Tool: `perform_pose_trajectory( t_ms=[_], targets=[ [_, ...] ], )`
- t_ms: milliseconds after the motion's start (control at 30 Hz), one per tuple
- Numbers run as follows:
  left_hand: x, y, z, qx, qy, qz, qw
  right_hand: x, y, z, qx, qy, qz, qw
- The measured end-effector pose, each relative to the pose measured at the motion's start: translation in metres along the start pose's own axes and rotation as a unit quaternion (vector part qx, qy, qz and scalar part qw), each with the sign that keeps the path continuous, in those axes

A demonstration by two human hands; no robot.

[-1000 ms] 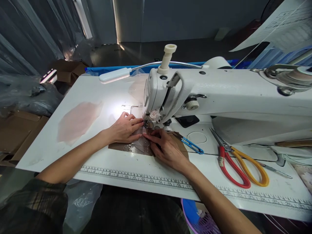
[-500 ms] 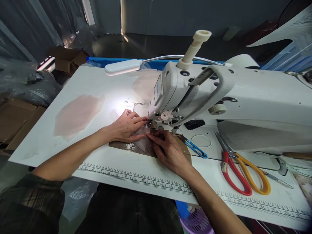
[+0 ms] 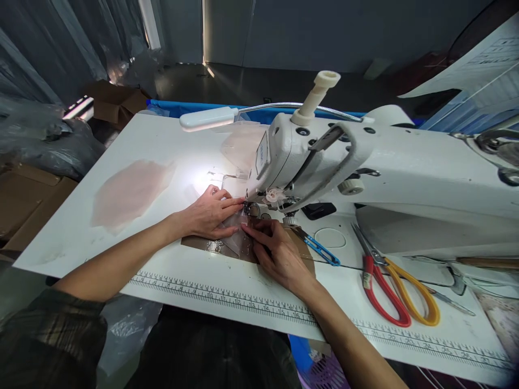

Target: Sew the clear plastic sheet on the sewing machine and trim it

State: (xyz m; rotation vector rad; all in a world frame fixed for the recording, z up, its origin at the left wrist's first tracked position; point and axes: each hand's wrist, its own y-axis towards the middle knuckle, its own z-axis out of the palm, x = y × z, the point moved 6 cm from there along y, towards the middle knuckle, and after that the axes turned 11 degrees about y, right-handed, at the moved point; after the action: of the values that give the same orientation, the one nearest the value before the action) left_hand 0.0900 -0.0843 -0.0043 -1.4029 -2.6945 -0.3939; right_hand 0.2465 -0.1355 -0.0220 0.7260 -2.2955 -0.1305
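Note:
My left hand (image 3: 208,213) lies flat on a thin translucent fabric piece (image 3: 239,237), its fingertips right at the presser foot (image 3: 252,208) of a white sewing machine (image 3: 365,173). My right hand (image 3: 279,253) presses the same piece from the near side, index finger pointing toward the needle. The fabric rests on a brown patch (image 3: 211,246) of the table. Both hands are palm down with fingers extended, pinning the fabric rather than gripping it.
A pale pink fabric piece (image 3: 127,189) lies at the left of the white table (image 3: 162,270). Blue thread snips (image 3: 322,250) and red-and-yellow scissors (image 3: 395,289) lie to the right. A gooseneck lamp (image 3: 208,117) lights the needle area. A printed ruler (image 3: 227,300) runs along the front edge.
Both hands stay on the fabric at the presser foot with almost no shift. The view itself has moved slightly, so the machine head looks nearer than one second ago.

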Motion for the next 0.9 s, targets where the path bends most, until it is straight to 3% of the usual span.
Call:
perform_pose_trajectory(
  t_ms=[533, 700, 800, 900],
  targets=[
    [-0.002, 0.0, 0.0, -0.004, 0.024, 0.008, 1.0, -0.002, 0.0, 0.001, 0.0, 0.003, -0.004, 1.0],
    [-0.005, -0.002, -0.011, -0.075, 0.039, 0.026, 0.996, -0.001, -0.001, 0.001, 0.005, -0.006, -0.01, 1.0],
    [-0.014, -0.004, -0.017, -0.126, 0.013, 0.075, 0.989, 0.002, -0.001, 0.0, 0.005, -0.008, -0.018, 1.0],
    [-0.021, -0.005, -0.018, -0.135, -0.022, 0.108, 0.985, 0.003, -0.002, 0.0, 0.0, -0.018, -0.025, 1.0]
  ],
)
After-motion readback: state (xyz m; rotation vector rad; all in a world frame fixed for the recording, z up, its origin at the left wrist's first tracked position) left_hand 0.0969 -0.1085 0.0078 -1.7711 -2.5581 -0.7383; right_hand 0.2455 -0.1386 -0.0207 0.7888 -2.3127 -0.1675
